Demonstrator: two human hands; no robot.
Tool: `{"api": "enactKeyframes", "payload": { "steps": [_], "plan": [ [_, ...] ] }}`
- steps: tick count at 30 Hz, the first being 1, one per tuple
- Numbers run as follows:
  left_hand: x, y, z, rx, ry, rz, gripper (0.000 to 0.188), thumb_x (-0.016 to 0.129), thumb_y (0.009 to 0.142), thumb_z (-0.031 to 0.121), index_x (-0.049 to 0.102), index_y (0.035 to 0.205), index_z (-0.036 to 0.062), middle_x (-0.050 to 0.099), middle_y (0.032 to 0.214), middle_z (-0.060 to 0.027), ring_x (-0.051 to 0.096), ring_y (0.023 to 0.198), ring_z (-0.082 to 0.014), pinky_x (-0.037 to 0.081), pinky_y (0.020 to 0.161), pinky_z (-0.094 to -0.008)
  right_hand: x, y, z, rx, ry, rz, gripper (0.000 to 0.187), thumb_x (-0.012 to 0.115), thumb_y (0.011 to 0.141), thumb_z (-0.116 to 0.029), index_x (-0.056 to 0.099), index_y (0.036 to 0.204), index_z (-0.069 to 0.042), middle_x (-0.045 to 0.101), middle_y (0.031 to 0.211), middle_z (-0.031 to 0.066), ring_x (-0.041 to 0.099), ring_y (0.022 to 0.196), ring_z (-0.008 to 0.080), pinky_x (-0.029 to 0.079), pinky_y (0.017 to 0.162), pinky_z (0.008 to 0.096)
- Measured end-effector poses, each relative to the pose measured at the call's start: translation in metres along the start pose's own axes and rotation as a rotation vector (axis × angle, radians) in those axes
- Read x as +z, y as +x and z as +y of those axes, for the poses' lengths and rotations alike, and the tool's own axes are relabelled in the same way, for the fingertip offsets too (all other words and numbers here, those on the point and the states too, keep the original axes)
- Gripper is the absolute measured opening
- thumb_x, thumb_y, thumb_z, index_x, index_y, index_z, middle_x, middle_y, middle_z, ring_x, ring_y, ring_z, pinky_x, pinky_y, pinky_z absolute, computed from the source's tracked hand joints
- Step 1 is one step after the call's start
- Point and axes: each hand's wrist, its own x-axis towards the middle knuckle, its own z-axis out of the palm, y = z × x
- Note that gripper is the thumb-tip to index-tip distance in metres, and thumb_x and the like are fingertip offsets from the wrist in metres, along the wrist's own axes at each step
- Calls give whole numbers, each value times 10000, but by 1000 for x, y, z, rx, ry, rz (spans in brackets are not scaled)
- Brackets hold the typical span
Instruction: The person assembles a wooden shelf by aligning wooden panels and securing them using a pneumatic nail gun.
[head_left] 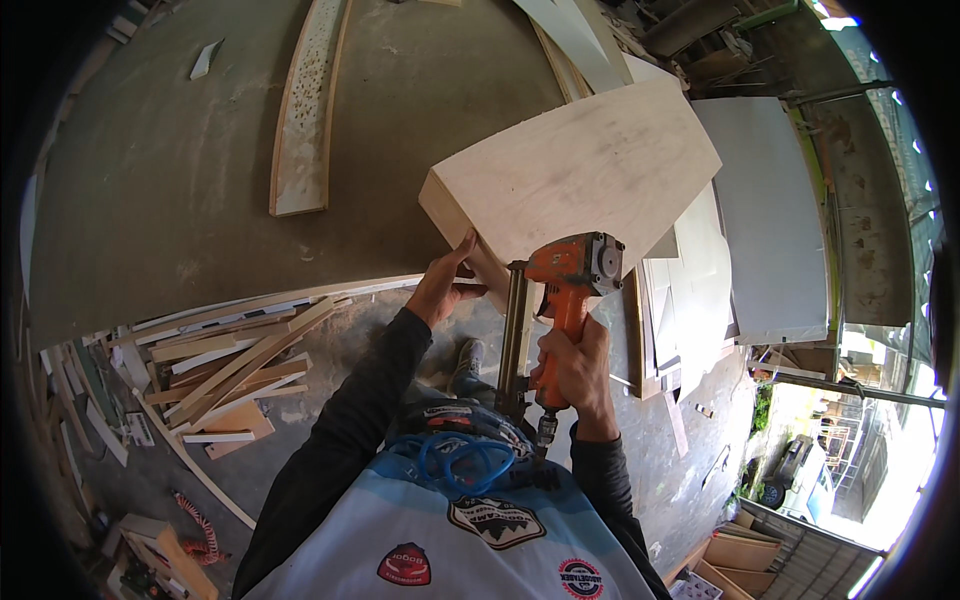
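Observation:
My right hand (580, 370) is wrapped round the grip of an orange pneumatic nail gun (568, 275). The gun's dark magazine runs down its left side, and its head is at the near edge of a pale plywood box panel (590, 160). My left hand (445, 285) grips the near left edge of that panel, with the thumb and fingers at its side face. The panel rests tilted at the right end of a large brown worktable (140, 200). A blue air hose (465, 462) lies coiled against my front, below the gun. The gun's nose is hidden from this angle.
A long narrow wooden tray-like piece (307, 120) lies on the worktable. Wood offcuts (235, 365) are heaped on the floor at left. White sheets (690, 290) and a grey board (760, 215) stand at right. A red-and-white coiled hose (200, 530) lies at lower left.

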Motion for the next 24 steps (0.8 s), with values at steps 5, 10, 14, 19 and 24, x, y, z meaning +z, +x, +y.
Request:
{"api": "enactKeyframes", "payload": {
  "steps": [5, 10, 14, 19, 24],
  "plan": [
    [-1, -2, 1, 5, -9, -4, 657, 574, 908, 648, 597, 1152, 39, 563, 936, -113, 552, 975, -259, 499, 879, -500, 0, 4, 3, -46, 61, -13, 208, 572, 795, -30, 548, 966, 87, 576, 639, 89, 598, 460, 185, 487, 417, 321],
    [1, -4, 4, 9, -13, -27, 667, 586, 898, 650, 597, 1148, 32, 574, 939, -120, 571, 966, -267, 507, 862, -495, 3, 6, -1, -52, -5, -12, 210, 574, 799, -31, 554, 971, 87, 582, 647, 86, 591, 467, 176, 489, 429, 319],
    [-2, -3, 3, 10, -14, -31, 683, 590, 894, 652, 594, 1162, 24, 582, 959, -126, 573, 969, -274, 506, 869, -499, 5, 6, -2, -15, 14, 1, 206, 575, 797, -32, 558, 966, 85, 585, 643, 86, 593, 468, 175, 493, 432, 316],
    [-3, -1, 1, 2, -32, -36, 684, 590, 896, 648, 590, 1174, 24, 579, 974, -123, 564, 985, -266, 508, 877, -502, 5, 7, -1, -22, -3, -9, 206, 575, 797, -38, 560, 963, 83, 585, 640, 90, 593, 471, 174, 495, 432, 316],
    [-6, -1, 3, -1, -67, -51, 627, 589, 914, 616, 591, 1139, 30, 574, 960, -112, 561, 979, -253, 536, 864, -530, 6, 13, -5, -52, -29, -25, 205, 576, 797, -42, 561, 961, 81, 583, 637, 87, 591, 466, 172, 493, 429, 316]
  ]
}}
